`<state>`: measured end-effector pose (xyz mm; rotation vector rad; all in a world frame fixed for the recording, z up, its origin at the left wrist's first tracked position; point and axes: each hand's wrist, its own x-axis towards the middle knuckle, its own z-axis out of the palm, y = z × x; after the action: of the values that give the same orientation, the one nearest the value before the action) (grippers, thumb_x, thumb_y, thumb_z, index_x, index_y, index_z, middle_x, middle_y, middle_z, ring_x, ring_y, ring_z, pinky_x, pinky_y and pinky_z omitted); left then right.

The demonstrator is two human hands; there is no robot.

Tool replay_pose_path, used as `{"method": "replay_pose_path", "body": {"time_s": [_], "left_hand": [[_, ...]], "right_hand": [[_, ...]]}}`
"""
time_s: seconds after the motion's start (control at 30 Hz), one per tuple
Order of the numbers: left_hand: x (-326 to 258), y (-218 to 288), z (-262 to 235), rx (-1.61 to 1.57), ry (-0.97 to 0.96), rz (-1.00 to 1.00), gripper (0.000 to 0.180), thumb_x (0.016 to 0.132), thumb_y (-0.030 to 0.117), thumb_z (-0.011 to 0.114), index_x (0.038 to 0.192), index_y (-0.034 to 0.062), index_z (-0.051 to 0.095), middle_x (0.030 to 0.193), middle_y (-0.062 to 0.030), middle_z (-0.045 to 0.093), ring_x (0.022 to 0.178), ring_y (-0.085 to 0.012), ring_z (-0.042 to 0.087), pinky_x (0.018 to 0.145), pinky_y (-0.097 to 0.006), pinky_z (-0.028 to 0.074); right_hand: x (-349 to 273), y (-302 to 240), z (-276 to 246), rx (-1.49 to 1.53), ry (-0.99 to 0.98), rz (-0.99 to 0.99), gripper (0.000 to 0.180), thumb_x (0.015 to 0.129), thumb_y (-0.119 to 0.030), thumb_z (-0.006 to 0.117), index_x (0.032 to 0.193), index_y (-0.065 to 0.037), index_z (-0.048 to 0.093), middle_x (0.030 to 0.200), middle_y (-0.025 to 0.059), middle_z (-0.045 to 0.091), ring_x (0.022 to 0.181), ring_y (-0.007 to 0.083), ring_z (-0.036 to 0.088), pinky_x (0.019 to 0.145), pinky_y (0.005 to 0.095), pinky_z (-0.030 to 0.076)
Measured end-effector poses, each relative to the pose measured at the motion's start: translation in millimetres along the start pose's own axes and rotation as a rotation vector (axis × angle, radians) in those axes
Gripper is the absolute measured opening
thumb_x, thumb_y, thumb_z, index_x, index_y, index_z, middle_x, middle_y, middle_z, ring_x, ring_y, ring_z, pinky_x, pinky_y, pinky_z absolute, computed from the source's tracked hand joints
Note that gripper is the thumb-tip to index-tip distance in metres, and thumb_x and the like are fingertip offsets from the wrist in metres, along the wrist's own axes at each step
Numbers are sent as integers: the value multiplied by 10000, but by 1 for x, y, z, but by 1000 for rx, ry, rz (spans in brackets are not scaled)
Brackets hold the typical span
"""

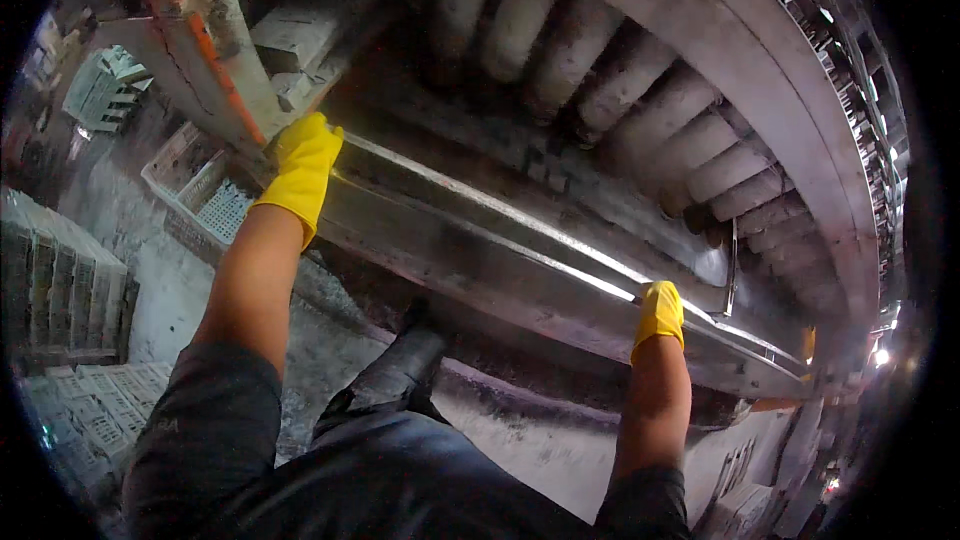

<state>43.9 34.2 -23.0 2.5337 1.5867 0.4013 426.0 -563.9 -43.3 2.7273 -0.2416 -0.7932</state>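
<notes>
At least seven grey cylinders (572,55) line the background of my head view. I count one long metal bar (480,200) on their near side. Set wide apart, one yellow-gloved left hand (306,162) and one yellow-gloved right hand (660,313) are clamped on it.

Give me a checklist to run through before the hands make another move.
1. Gloves on: ok. Left hand and right hand both wear yellow ones.
2. Hands at the beam: ok. Left is near its left end, right farther along.
3. Hands apart from the rollers: ok. Both are on the near side of them.
4. Forearms covered: not ok. Skin shows between glove and sleeve on both.
5. Finger grip: cannot tell. The far side of each hand is hidden.
6. Left hand apart from the orange-edged post: cannot tell. They overlap or nearly meet in this view.
</notes>
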Motion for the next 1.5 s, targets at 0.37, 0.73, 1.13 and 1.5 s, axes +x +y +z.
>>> {"method": "replay_pose_path", "body": {"time_s": [0.37, 0.73, 1.13, 1.5], "left_hand": [[1, 1, 7, 11, 32, 60, 425, 907, 480, 672, 1109, 109, 717, 1128, -171, 731, 1054, -394, 691, 899, -535, 531], [1, 12, -6, -5, -15, 23, 451, 911, 455, 663, 1184, 100, 717, 1207, -182, 722, 1120, -384, 685, 957, -501, 530], [29, -8, 40, 84, -42, 80, 468, 938, 462, 604, 1210, 102, 728, 1284, -177, 701, 1206, -372, 661, 1015, -467, 530], [17, 14, 10, 26, -94, -8, 401, 937, 393, 574, 1169, 119, 752, 1284, -165, 705, 1201, -357, 672, 1014, -457, 536]], "right_hand": [[0, 11, 11, 85, 36, -18, 257, 929, -337, 683, 1063, -141, 780, 1121, 100, 744, 1062, 289, 702, 850, 452, 553], [28, 43, 32, -43, 504, -479, 319, 915, -327, 643, 923, -40, 782, 959, 235, 744, 883, 366, 735, 759, 482, 534], [-3, -60, -53, -162, -21, -34, 307, 920, -322, 648, 934, -48, 785, 977, 230, 748, 904, 364, 738, 758, 478, 540], [-3, -71, -63, -198, -57, -16, 296, 924, -317, 652, 945, -55, 789, 993, 225, 750, 923, 362, 740, 758, 475, 546]]}}
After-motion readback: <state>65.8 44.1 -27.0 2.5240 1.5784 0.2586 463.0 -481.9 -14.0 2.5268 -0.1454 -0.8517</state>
